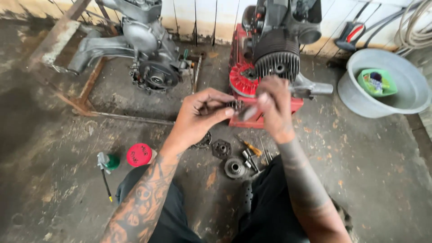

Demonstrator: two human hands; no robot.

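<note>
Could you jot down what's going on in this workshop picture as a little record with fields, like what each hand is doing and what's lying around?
Setting: stained concrete floor, person seated, view from the head
Left hand: fingers pinch a small metal part
Right hand: raised beside it, holding a slim pale tool to that part
Ahead: finned engine on a red stand
Far left: grey engine casing
Between the knees: round gear parts, screwdriver
Left: red lid, green spray can
Right: grey basin

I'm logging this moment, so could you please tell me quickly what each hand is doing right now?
Left hand: closed on a small toothed metal part.
Right hand: fingers closed at the same part; what it holds cannot be told.
</note>
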